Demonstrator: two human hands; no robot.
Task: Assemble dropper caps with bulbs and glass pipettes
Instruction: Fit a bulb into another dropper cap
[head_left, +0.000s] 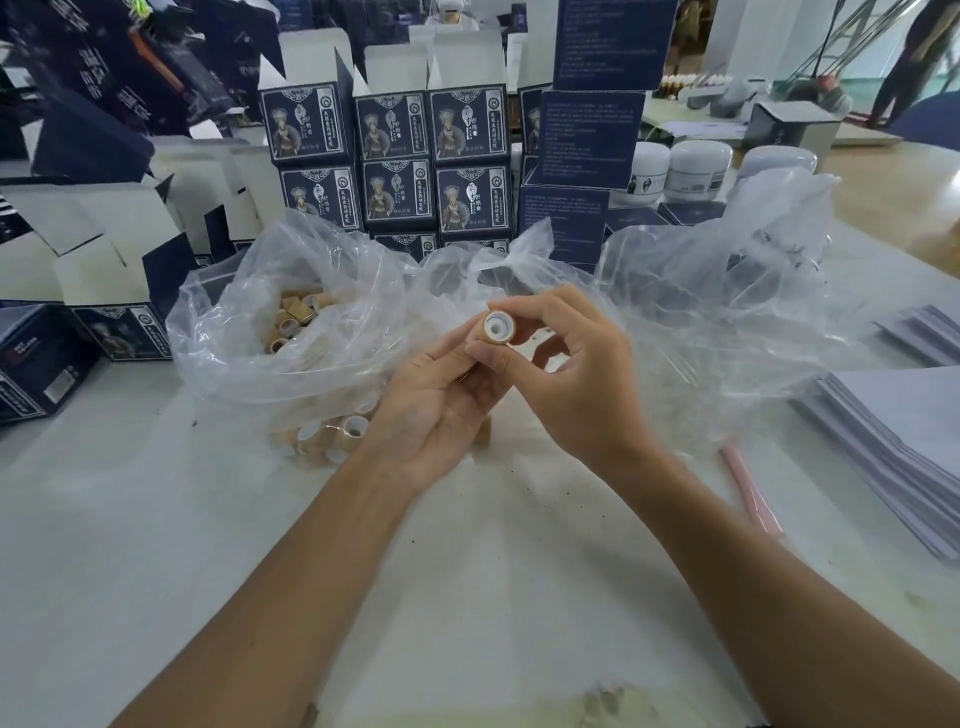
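**A:** What is closest to the camera?

**B:** Two bare forearms reach forward over a white bench (467, 597). The hands meet above its middle. The left hand (436, 410) lies palm up with its fingers curled, pinching a tan dropper cap (497, 328) from below. The right hand (571, 374) curls its thumb and forefinger round the same cap from the right side.

**A:** How is the cap turned?

**B:** Its open end faces the camera, showing a white liner with a small hole in the centre.

**A:** What lies just behind the hands?

**B:** A crumpled clear plastic bag (311, 322) spreads across the bench. More loose tan caps (332, 434) sit in it, some at its near edge beside the left wrist, others deeper inside. To the right, a pink rod-shaped item (748, 483) lies on the bench, near a stack of flat white sheets (893, 441).

**A:** And farther back?

**B:** Dark blue printed cartons (395, 156) stand stacked in rows, several with white flaps open. White lidded jars (696, 166) sit to their right.
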